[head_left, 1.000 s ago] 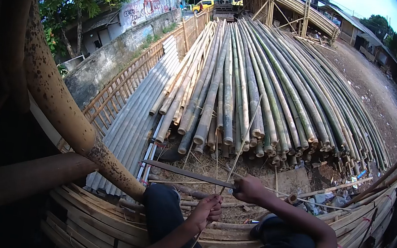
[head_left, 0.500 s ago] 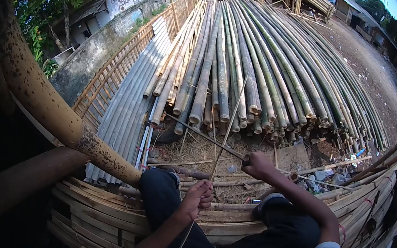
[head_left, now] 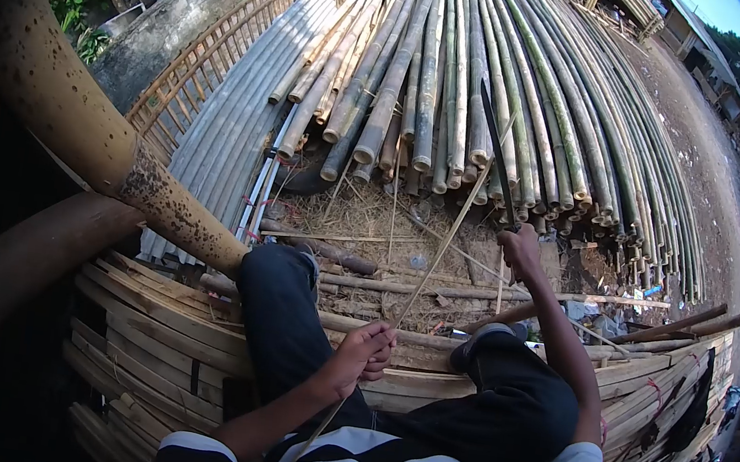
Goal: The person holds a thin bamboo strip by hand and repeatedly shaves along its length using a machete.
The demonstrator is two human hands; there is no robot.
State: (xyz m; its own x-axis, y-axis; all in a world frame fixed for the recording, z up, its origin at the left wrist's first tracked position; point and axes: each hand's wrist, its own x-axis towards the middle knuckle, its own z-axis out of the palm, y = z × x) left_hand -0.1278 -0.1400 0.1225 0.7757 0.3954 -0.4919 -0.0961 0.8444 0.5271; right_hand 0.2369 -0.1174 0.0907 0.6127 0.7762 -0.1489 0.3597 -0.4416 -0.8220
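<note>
My left hand (head_left: 361, 359) is closed around a thin bamboo strip (head_left: 438, 262) just above my lap. The strip slants up and away from my fist, and its lower end runs down past my forearm toward my striped shirt. Farther out to the right, my right hand (head_left: 522, 253) grips a machete (head_left: 498, 145) with a long, dark, narrow blade. Its blade points up and away, over the ends of the bamboo poles, with the strip's far end close to it in the picture; whether they touch I cannot tell. The handle is mostly hidden by my fingers.
A large pile of long bamboo poles (head_left: 481, 78) spreads ahead. Split bamboo slats (head_left: 180, 351) lie beneath and beside my legs. A thick spotted bamboo post (head_left: 94, 142) stands close on the left, near corrugated sheets (head_left: 223, 148) and a lattice fence (head_left: 196, 67).
The machete has swung from pointing left across the strip to pointing up and away. My right hand has moved right and away from the strip. The view has tilted downward.
</note>
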